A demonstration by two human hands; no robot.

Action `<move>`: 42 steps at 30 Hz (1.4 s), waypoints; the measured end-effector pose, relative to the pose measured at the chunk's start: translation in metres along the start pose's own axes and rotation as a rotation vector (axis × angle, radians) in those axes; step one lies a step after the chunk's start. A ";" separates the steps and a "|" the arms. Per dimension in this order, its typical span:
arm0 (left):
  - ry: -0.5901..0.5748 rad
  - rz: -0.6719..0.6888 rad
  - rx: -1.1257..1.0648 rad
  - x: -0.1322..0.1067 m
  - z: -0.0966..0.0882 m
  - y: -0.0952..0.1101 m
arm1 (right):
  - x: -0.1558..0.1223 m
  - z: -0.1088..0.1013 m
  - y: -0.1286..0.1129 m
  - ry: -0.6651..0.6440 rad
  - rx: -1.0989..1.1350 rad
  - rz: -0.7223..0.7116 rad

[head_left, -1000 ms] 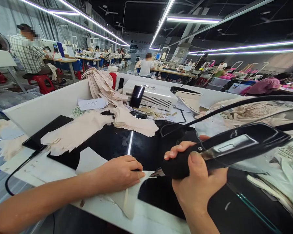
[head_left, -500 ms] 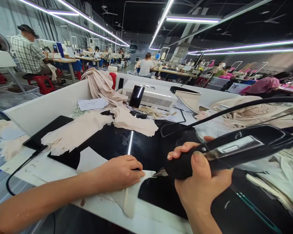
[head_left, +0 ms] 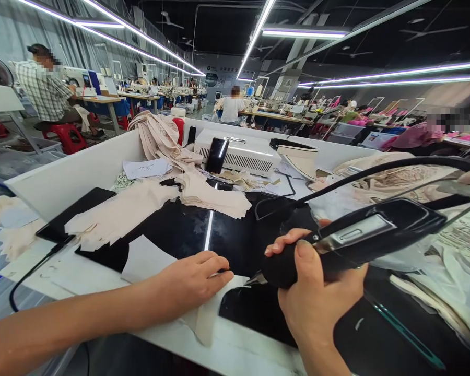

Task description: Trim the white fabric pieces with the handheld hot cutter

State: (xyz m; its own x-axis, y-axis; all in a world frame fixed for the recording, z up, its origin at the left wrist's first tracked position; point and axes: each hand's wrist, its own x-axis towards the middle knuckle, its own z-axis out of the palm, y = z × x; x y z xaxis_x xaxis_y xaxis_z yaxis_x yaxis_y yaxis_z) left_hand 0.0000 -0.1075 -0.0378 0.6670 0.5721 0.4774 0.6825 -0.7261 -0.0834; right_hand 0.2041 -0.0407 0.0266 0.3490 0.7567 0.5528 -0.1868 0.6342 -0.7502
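Observation:
My right hand (head_left: 317, 282) is wrapped round a black corded hand-held cutter (head_left: 356, 235) with a silver plate on its side. Its pointed metal tip (head_left: 257, 279) meets the edge of a white sheet (head_left: 144, 256) lying on the black work surface. Pressing that sheet down, my left hand (head_left: 201, 277) has its fingers bent and close together, just left of the tip. A dark spot shows between thumb and forefinger, too small to name. Below the left hand, a strip of pale beige fabric (head_left: 204, 326) hangs over the white table edge.
Stacked beige fabric pieces (head_left: 213, 193) lie ahead, near a phone (head_left: 216, 155) leaning on a white vented box (head_left: 238, 151). A black cable (head_left: 376, 169) arches on the right above heaped fabric and plastic. Co-workers sit at sewing tables beyond the white partition.
The cutter and my right hand have shifted slightly left, the cutter's rear end moving most. My left hand stays on the sheet, its fingers a little changed. The view has turned slightly.

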 end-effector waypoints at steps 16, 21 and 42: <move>-0.277 -0.193 -0.085 -0.010 0.001 0.017 | -0.021 -0.007 -0.018 0.067 -0.073 -0.014; -0.307 -0.178 -0.102 -0.010 -0.004 0.011 | -0.024 -0.006 -0.019 0.073 -0.071 -0.007; -0.147 -0.162 0.123 -0.010 0.020 0.045 | -0.025 -0.002 -0.020 0.069 -0.051 0.065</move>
State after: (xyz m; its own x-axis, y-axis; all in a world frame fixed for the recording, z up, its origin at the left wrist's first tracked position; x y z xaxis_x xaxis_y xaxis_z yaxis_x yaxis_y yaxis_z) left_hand 0.0302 -0.1384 -0.0635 0.5758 0.7333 0.3616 0.8095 -0.5733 -0.1264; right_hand 0.2010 -0.0723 0.0270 0.4008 0.7819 0.4775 -0.1645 0.5741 -0.8021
